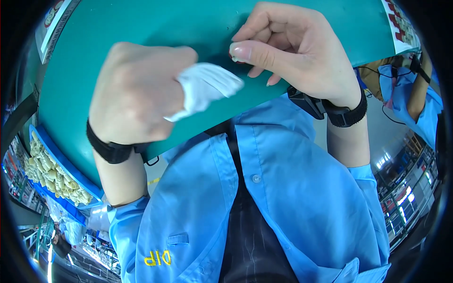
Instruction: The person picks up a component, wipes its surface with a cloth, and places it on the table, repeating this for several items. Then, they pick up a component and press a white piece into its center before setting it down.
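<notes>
My left hand is closed over the green tabletop, its fingers wrapped round a crumpled white cloth. The cloth sticks out toward my right hand, and motion smears the hand a little. On the right, my right hand is turned partly palm up. Its thumb and index finger pinch a small red and white piece, mostly hidden by the thumb, so I cannot make out its kind. The other fingers curl loosely. The cloth and the small piece are apart.
Beside the table at the left stands a blue bin heaped with pale tubular pieces. A white-edged panel lies at the far left, a red and white printed sheet at the far right. Another person's blue sleeve shows at the right.
</notes>
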Tool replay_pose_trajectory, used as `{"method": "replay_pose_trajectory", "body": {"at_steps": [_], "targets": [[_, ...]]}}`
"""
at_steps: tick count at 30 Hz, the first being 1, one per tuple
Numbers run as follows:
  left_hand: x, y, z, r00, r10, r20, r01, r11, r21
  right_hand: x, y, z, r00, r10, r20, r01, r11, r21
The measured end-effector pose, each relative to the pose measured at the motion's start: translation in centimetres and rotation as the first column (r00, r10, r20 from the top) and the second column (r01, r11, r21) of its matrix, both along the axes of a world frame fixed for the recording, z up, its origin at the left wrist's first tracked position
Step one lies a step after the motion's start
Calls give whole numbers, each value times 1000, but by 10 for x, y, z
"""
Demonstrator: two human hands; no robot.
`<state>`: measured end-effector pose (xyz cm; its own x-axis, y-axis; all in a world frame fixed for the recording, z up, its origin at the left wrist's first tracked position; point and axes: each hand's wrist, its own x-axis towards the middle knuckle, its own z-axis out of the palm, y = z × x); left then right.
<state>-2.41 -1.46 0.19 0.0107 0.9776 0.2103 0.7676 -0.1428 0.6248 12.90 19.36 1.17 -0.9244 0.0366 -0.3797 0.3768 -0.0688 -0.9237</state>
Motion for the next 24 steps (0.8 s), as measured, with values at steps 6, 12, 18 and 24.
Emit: {"method": "replay_pose_trajectory", "body": {"at_steps": [6,12,18,24], "targets": [[-4,2,-12,996,52,-73,-50,998,41,-3,-8,3,996,-47,73,44,998,41],[-3,3,-4,997,-49,-55,50,999,14,-4,-12,4,991,-83,109,79,996,39],[-13,-2,-10,999,37,-13,-38,998,-56,2,-11,-4,998,-70,8,69,997,18],[3,4,0,994,-106,-29,102,987,-126,-2,-8,-2,997,-53,64,53,999,5]]}}
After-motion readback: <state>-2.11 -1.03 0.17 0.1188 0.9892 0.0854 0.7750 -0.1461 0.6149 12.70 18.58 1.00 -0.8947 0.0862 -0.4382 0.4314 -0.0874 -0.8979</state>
